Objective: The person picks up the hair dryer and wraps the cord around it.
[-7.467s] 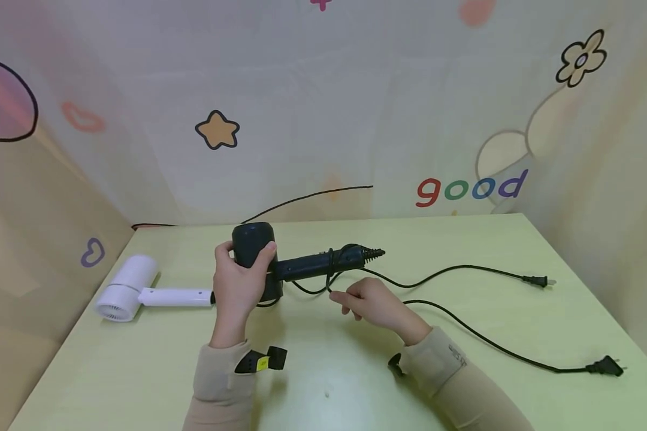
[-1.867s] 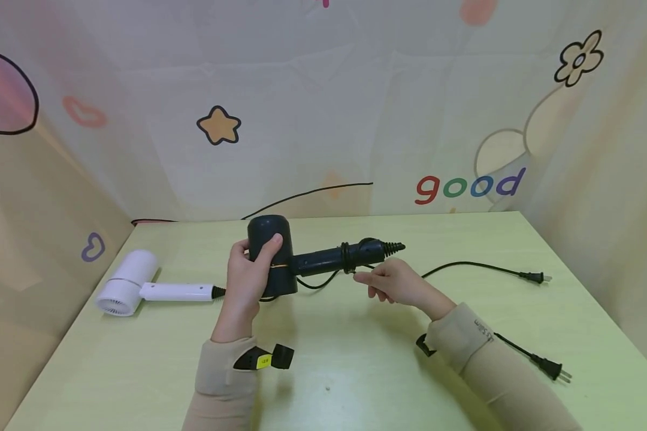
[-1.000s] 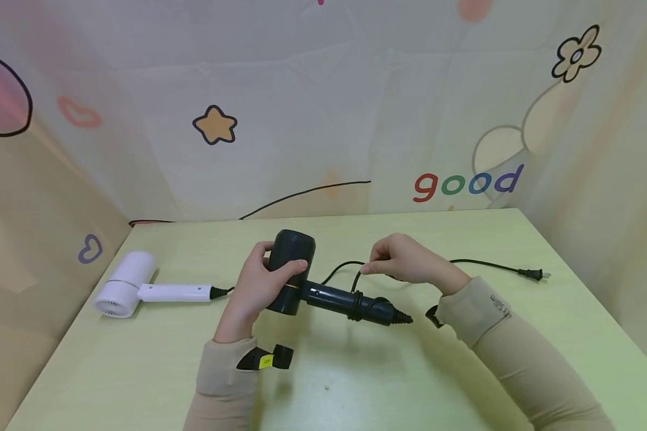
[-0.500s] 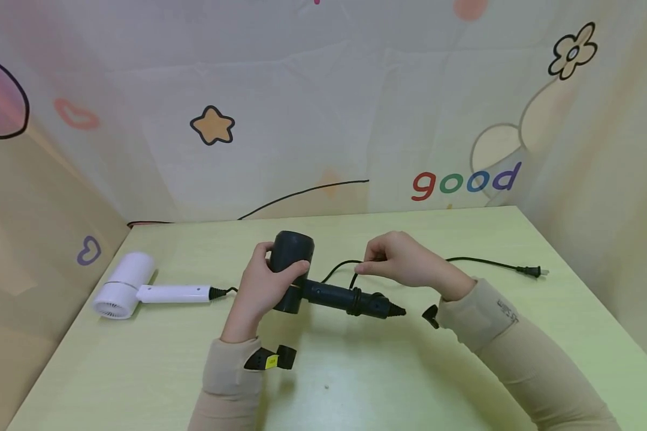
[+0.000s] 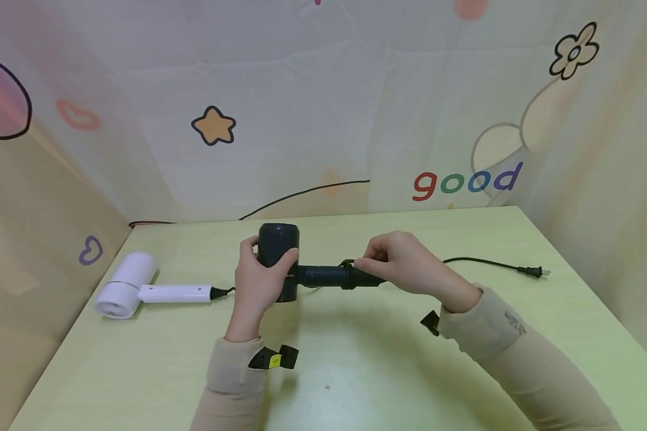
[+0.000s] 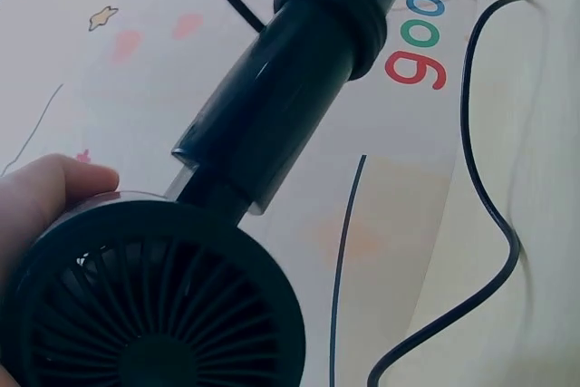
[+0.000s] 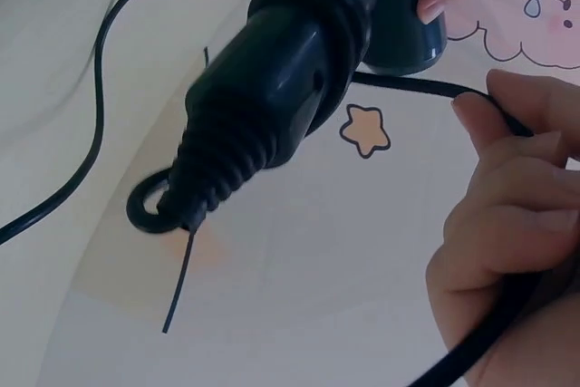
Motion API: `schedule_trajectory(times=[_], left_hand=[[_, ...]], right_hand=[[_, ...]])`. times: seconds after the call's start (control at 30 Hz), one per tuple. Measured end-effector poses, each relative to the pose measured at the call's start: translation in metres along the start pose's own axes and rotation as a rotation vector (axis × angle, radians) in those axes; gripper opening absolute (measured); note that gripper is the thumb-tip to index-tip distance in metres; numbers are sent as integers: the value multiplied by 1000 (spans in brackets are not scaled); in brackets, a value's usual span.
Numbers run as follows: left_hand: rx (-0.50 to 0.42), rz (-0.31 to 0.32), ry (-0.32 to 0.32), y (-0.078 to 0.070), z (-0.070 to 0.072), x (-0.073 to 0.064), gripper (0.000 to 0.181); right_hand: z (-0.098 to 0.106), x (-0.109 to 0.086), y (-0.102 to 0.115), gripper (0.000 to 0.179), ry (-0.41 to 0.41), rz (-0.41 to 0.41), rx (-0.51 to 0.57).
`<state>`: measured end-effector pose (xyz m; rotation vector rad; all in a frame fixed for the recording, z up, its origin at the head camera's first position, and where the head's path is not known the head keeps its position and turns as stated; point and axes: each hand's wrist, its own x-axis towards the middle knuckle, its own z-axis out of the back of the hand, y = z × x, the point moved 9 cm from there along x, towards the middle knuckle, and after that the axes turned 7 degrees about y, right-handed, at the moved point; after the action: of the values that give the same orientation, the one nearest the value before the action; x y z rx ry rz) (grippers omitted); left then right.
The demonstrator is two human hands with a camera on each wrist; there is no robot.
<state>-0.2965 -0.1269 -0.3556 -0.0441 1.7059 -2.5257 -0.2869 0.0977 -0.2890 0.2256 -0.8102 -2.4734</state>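
My left hand (image 5: 259, 278) grips the black hair dryer (image 5: 278, 242) round its barrel, thumb across the front, and holds it above the table. The handle points right, almost level. Several turns of black cord (image 6: 337, 8) are wound round the handle, as the left wrist view shows. In the right wrist view, my right hand (image 7: 507, 215) pinches the cord (image 7: 417, 85) between thumb and forefinger, and the cord runs on through the curled fingers. In the head view this hand covers the handle's tip. The intake grille (image 6: 159, 314) faces the left wrist camera.
A white hair dryer (image 5: 125, 287) lies at the left of the pale table (image 5: 345, 359), its handle toward the black one. A black plug (image 5: 532, 271) on a cord lies at the right. A printed curtain (image 5: 302, 120) stands behind the table and along its sides.
More cord has gone round the handle, and the second plug has left the table's right side. Lately the handle has swung up from tilted down to nearly level; the right hand keeps the cord.
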Motion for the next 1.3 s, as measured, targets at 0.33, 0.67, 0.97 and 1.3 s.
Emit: schedule_trajectory(times=[0.33, 0.67, 0.97, 1.3], left_hand=[[-59, -4, -82, 3, 9, 3, 76], [-86, -9, -118, 7, 13, 4, 80], [-123, -21, -170, 8, 20, 2, 82], [-188, 10, -189, 9, 23, 2, 80]], right_hand=[[-8, -21, 18, 13, -50, 69, 24], [-20, -45, 35, 9, -168, 171, -79], [-30, -67, 44, 9, -230, 263, -176], [-56, -77, 42, 9, -255, 352, -300]])
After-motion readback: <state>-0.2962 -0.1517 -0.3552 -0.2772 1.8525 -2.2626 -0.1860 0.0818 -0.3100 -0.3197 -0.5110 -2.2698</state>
